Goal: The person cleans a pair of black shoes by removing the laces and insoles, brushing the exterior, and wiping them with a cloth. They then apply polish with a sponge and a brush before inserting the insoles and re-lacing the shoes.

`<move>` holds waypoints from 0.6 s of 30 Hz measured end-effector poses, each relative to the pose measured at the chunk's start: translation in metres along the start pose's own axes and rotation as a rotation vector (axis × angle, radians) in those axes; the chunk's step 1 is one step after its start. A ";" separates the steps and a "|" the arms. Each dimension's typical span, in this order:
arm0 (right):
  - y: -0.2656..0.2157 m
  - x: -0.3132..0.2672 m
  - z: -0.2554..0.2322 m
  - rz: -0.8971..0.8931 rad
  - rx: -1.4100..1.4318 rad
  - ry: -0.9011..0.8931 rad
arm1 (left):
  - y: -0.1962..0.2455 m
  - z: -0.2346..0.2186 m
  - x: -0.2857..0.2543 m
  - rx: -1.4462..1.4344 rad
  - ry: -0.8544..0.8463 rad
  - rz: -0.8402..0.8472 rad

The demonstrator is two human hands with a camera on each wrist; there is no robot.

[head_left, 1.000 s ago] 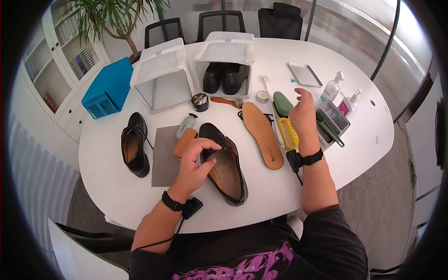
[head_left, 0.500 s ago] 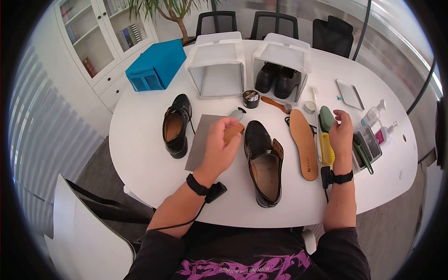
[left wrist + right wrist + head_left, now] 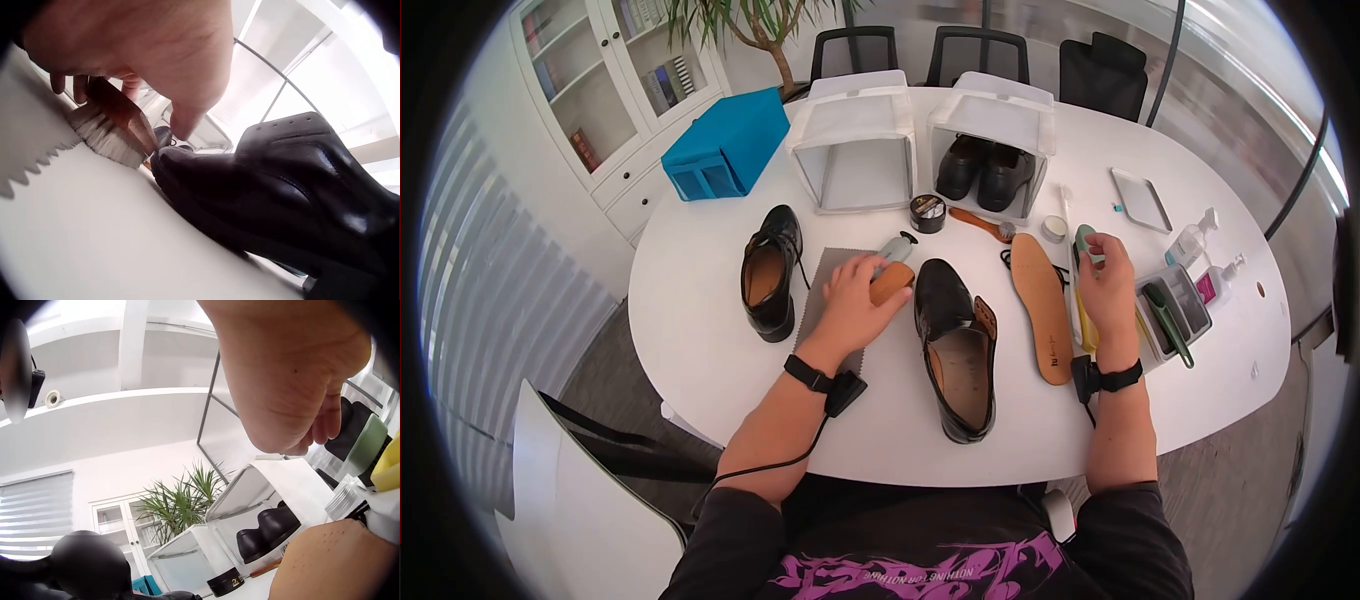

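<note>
My left hand (image 3: pixel 850 305) is over the grey cloth (image 3: pixel 815 300) and grips a wooden brush (image 3: pixel 892 284). In the left wrist view its pale bristles (image 3: pixel 106 137) point down at the table, and the fingers lie around the wooden back. Just right of it stands a black shoe (image 3: pixel 960 350), with its tongue folded out; its partner (image 3: pixel 770 275) is on the far left. My right hand (image 3: pixel 1106 300) hovers with loosely bent fingers beside a green-backed brush (image 3: pixel 1083 243) and a yellow brush (image 3: pixel 1088 325), holding nothing visible.
A tan insole (image 3: pixel 1043 310) lies right of the shoe. Behind are a black tin (image 3: pixel 927 213), a small brown-handled brush (image 3: pixel 980 222), two white boxes, one holding black shoes (image 3: pixel 985 172), and a blue box (image 3: pixel 725 148). A grey caddy (image 3: pixel 1185 300) and bottles stand at right.
My left hand has moved from above the shoe leftward and down onto the wooden brush, and has taken hold of it. The head view has turned left-to-right, shifting the scene.
</note>
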State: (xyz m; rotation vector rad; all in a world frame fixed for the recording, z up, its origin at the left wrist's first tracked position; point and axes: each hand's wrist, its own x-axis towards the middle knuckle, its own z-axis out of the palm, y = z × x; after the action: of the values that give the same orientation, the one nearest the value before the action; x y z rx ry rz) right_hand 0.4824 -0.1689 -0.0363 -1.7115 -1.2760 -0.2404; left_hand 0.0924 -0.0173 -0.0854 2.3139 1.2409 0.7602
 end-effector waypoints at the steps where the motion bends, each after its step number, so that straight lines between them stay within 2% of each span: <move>1: -0.001 -0.001 0.000 0.003 -0.003 0.003 | -0.001 0.000 0.000 -0.001 -0.003 0.004; 4: -0.004 -0.001 0.001 0.013 0.023 0.007 | -0.004 0.006 0.000 0.030 -0.031 -0.024; 7: -0.007 -0.001 0.001 0.001 0.021 -0.004 | -0.006 0.012 0.003 0.066 0.042 -0.020; 10: -0.012 -0.002 0.001 -0.010 0.048 -0.008 | -0.004 0.007 0.002 -0.070 0.084 -0.071; 12: -0.016 -0.001 -0.001 -0.060 0.072 0.002 | 0.000 0.002 0.002 -0.142 0.206 0.064; 13: -0.020 -0.001 -0.002 -0.057 0.071 0.008 | 0.004 0.000 0.003 -0.141 0.204 0.071; 15: -0.035 -0.002 -0.005 -0.094 0.125 0.006 | 0.016 -0.010 0.002 -0.249 0.366 0.217; 16: -0.046 -0.004 -0.006 -0.089 0.130 0.014 | 0.027 -0.019 -0.002 -0.241 0.363 0.225; 18: -0.073 -0.012 -0.010 -0.251 0.220 -0.028 | 0.054 -0.037 -0.013 -0.210 0.406 0.395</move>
State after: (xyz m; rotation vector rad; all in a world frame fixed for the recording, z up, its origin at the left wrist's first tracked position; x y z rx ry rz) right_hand 0.4204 -0.1836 0.0028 -1.3735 -1.4821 -0.2145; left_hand 0.0970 -0.0533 -0.0296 2.3223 0.7974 1.4789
